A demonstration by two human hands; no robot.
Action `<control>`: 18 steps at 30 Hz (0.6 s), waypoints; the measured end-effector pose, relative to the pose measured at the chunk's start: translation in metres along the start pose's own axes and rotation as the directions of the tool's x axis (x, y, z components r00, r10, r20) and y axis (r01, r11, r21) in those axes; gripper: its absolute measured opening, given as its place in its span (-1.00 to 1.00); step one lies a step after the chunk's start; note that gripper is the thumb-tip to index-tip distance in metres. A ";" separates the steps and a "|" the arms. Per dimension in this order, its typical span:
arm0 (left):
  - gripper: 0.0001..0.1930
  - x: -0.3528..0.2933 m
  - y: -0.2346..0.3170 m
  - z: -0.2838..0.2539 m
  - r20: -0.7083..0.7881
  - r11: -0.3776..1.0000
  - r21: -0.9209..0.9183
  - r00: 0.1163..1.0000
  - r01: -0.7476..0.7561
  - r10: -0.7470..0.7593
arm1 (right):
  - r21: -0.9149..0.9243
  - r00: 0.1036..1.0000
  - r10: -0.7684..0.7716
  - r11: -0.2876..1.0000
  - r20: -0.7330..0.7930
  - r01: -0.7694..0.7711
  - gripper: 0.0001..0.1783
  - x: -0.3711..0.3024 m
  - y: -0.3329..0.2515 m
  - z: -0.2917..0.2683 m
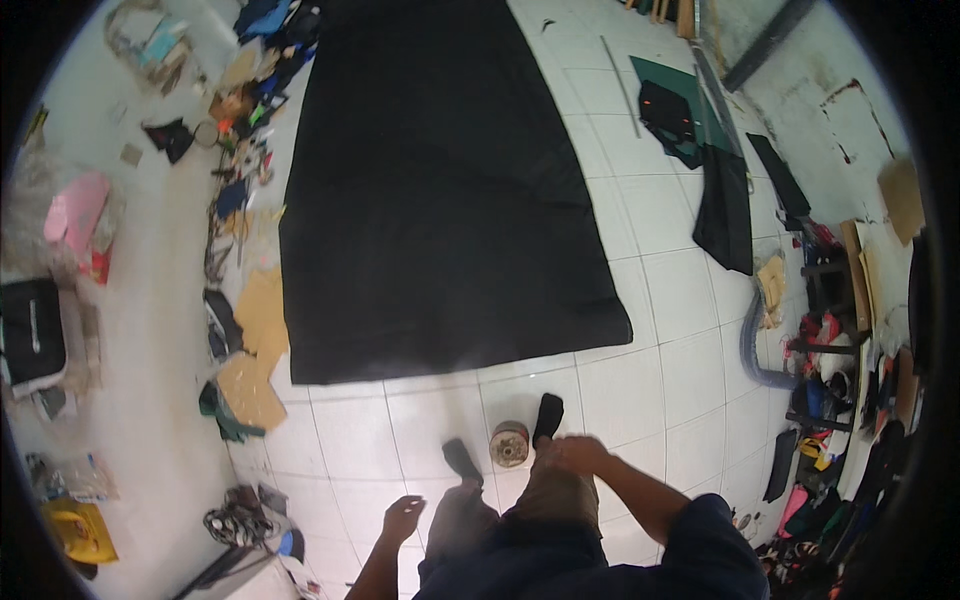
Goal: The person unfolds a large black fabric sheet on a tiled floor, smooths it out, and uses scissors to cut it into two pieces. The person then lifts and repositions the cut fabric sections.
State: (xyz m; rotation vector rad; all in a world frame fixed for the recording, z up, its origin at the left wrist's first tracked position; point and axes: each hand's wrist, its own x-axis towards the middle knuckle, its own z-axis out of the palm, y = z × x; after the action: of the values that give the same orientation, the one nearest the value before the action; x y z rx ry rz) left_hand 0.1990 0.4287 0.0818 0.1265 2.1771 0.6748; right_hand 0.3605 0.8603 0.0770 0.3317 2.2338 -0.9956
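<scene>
A large sheet of black fabric point(440, 200) lies spread on the white tiled floor in front of me. My left hand point(403, 518) hangs beside my left leg, loosely open with nothing in it. Over my right leg is my right hand point(575, 455); its fingers are blurred and I cannot make out their shape or anything in them. Between my dark-socked feet stands a round spool-like object point(509, 444) with a pale top and a reddish side. Both hands are apart from the fabric.
Brown paper pieces point(258, 340) and scraps line the left wall. A yellow container point(80, 532) stands at the lower left. At right lie black and green fabric pieces point(722, 205), a thin metal rod point(620, 87), a grey coiled tube point(760, 350) and a cluttered rack point(830, 350).
</scene>
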 end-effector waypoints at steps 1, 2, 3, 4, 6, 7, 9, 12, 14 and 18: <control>-0.72 -0.006 0.008 0.002 0.091 1.000 0.009 0.996 -0.003 0.002 | 0.057 0.995 -0.072 0.996 0.064 0.069 -0.43 -0.017 -0.016 0.023; -0.67 -0.011 -0.020 0.009 0.154 0.982 0.082 0.975 -0.172 0.158 | 0.031 0.992 -0.110 0.994 0.063 0.108 -0.47 -0.025 -0.029 0.047; -0.62 -0.017 -0.042 0.018 0.230 0.929 0.142 0.924 -0.341 0.304 | 0.006 0.988 -0.143 0.990 0.063 0.143 -0.51 -0.034 -0.039 0.077; -0.62 -0.022 -0.052 0.024 0.328 0.908 0.169 0.890 -0.384 0.315 | -0.018 0.984 -0.164 0.986 0.070 0.166 -0.54 -0.048 -0.047 0.107; -0.61 -0.046 -0.039 0.028 0.531 0.860 0.197 0.789 -0.470 0.310 | -0.050 0.976 -0.195 0.978 0.098 0.201 -0.61 -0.081 -0.059 0.150; -0.61 -0.052 -0.022 0.025 0.558 0.890 0.237 0.805 -0.389 0.203 | 0.032 0.981 -0.141 0.990 0.135 0.138 -0.64 -0.089 -0.070 0.149; -0.61 -0.064 0.014 0.013 0.612 0.914 0.337 0.790 -0.227 -0.029 | 0.204 0.974 -0.028 0.979 0.224 -0.019 -0.69 -0.096 -0.101 0.123; -0.66 -0.086 -0.065 0.051 0.713 0.955 -0.202 0.635 -0.218 0.296 | 0.365 0.835 -0.230 0.930 0.499 0.038 -0.64 -0.125 -0.110 0.136; -0.64 -0.102 -0.162 0.112 0.825 0.857 -0.435 0.504 0.275 0.257 | 0.459 0.746 -0.367 0.883 0.555 0.093 -0.62 -0.113 -0.078 0.165; -0.66 -0.041 -0.138 0.119 0.890 0.944 -0.329 0.334 0.002 0.309 | 0.658 0.616 -0.597 0.735 0.513 0.164 -0.63 -0.037 -0.001 0.259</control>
State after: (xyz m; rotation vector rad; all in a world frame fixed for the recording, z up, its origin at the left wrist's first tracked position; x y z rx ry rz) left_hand 0.3339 0.3490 -0.0209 0.4686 0.8965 0.7397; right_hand 0.5089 0.6705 -0.0259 -0.3202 1.2729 -1.6856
